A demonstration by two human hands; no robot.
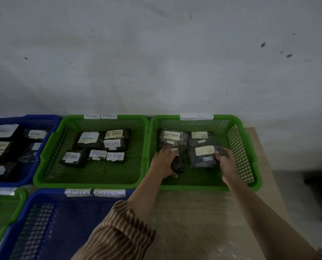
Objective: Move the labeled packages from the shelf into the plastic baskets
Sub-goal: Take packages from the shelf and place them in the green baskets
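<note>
Inside right green basket [237, 126], hands grip two packages.

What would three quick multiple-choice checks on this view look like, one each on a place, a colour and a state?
1. Where are both hands working?
A. In the right green basket
B. In the front blue basket
C. On the bare table

2. What colour is the front basket that holds no packages?
A. Green
B. Red
C. Blue

3. What is the left hand doing?
A. Hanging idle
B. Gripping a dark package
C. Pressing flat on the wall

Answers:
1 A: the left hand and right hand are both inside the right green basket.
2 C: the front basket is blue.
3 B: its fingers curl round a dark package.
</note>
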